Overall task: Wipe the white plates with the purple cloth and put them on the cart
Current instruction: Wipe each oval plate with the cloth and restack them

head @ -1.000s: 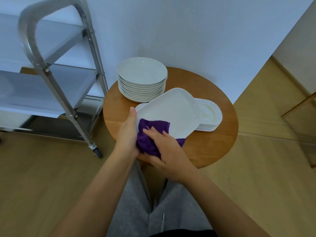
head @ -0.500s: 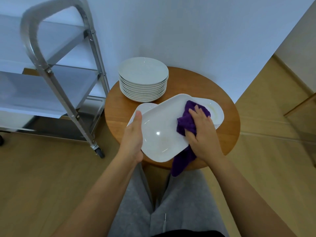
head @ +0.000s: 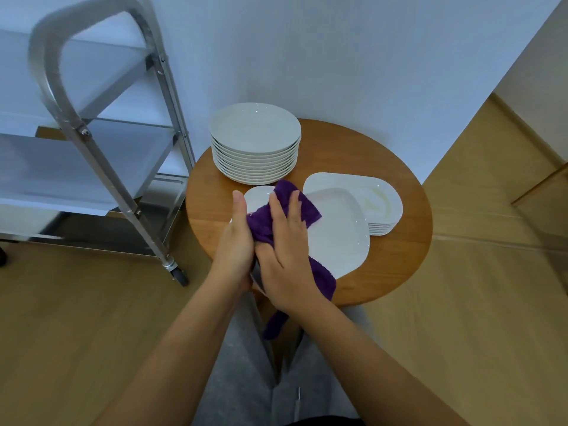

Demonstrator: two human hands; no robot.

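My left hand [head: 235, 241] grips the near left edge of a white rectangular plate [head: 338, 229], held tilted above the round wooden table [head: 399, 256]. My right hand [head: 285, 259] presses the purple cloth [head: 278, 210] flat onto the plate's left part; a tail of the cloth hangs below the plate. A stack of rectangular plates [head: 378, 204] lies at the table's right. A stack of round white plates [head: 255, 142] stands at the back left. A small white plate [head: 258, 195] peeks out behind my hands. The steel cart [head: 92, 142] stands to the left.
The cart has white shelves [head: 46, 170] and a castor wheel [head: 179, 275] near the table's left edge. A white wall runs behind the table. Wooden floor lies all around, and my grey-trousered legs [head: 239, 379] are below the table's near edge.
My right hand has swept the cloth from the plate's right part back to its left end beside my left hand. The plate has turned and shifted slightly right.
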